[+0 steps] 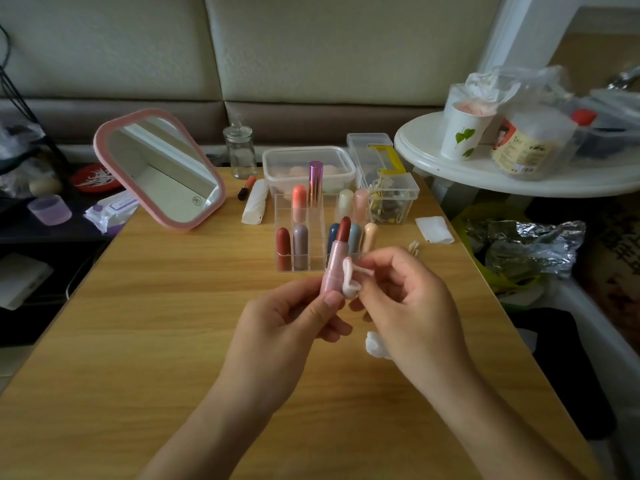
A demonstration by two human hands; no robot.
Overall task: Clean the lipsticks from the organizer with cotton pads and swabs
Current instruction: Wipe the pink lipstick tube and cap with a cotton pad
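Observation:
My left hand grips a pink lipstick with a dark red tip, held upright above the table. My right hand pinches a folded white cotton pad against the lipstick's pink barrel. Just behind stands the clear acrylic organizer with several lipsticks upright in its slots. A crumpled cotton pad lies on the table under my right wrist. A few cotton swabs lie to the right of the organizer.
On the wooden table stand a pink-framed mirror, a glass jar, a lidded plastic box, a clear bin of small items, a loose orange lipstick, a rolled cloth and a white pad. A round white side table is at the right.

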